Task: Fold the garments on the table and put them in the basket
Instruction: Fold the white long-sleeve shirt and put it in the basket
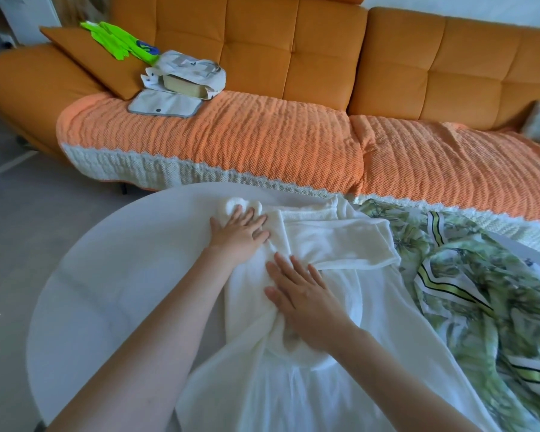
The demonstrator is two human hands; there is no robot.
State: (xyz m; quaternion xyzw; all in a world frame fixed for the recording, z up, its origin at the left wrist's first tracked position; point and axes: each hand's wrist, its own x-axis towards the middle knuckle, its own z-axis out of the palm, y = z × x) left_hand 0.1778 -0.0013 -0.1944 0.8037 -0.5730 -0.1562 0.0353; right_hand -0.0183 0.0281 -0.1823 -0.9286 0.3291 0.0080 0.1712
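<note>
White sweater point(293, 388) lies long, near edge to far. Left hand point(237, 233) flat on far bunch. Right hand point(306, 299) flat on middle, nearer. Fingers spread, pinching nothing.

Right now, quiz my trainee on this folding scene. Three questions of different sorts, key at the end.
1. True or false: the left hand and right hand both press flat on the white garment.
2. The green leaf-print garment lies on which side of the white one? A left, B right, C on the floor.
3. What colour is the sofa?
Key: 1 true; 2 B; 3 orange.
</note>
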